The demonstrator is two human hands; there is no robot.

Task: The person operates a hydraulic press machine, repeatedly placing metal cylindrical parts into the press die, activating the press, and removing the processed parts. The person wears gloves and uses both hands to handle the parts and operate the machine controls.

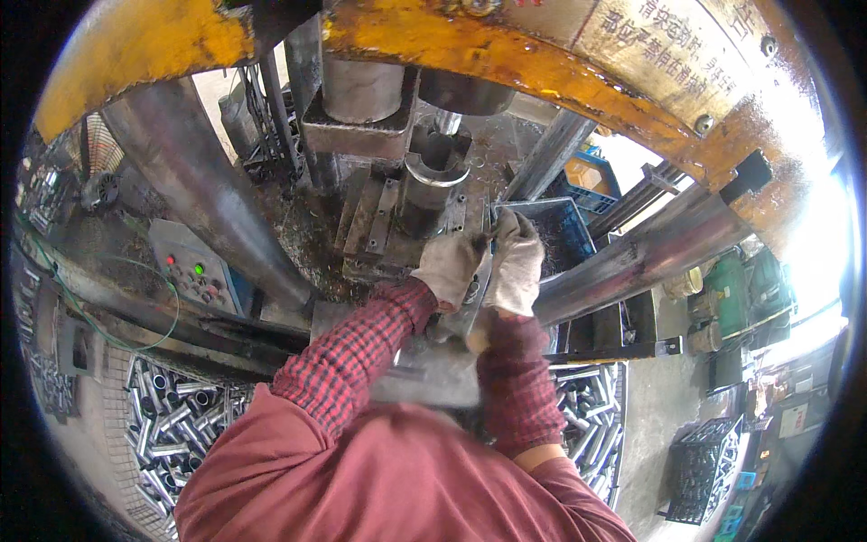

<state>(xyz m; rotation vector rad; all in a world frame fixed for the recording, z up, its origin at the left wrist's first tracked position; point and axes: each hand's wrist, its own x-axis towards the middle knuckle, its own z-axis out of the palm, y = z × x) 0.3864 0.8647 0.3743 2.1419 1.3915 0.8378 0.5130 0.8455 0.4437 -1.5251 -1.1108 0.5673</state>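
My left hand (450, 268), in a pale work glove, is closed with its fingertips beside a round metal die (435, 190) on the press bed. My right hand (516, 264), gloved too, is right beside it with fingers bent together. The two hands nearly meet at the fingertips. A greyish metal surface shows in the gap between them, but whatever they pinch is too small or hidden to name. The die is a short upright cylinder with a notched, shiny top, and it sits just beyond my left hand.
A dark blue bin (564, 237) stands right of my hands. Thick steel columns (212, 194) flank the press under a yellow frame (452, 45). A control box (197, 269) with lit buttons is at left. Cut metal tubes (172, 425) fill containers on both sides of me.
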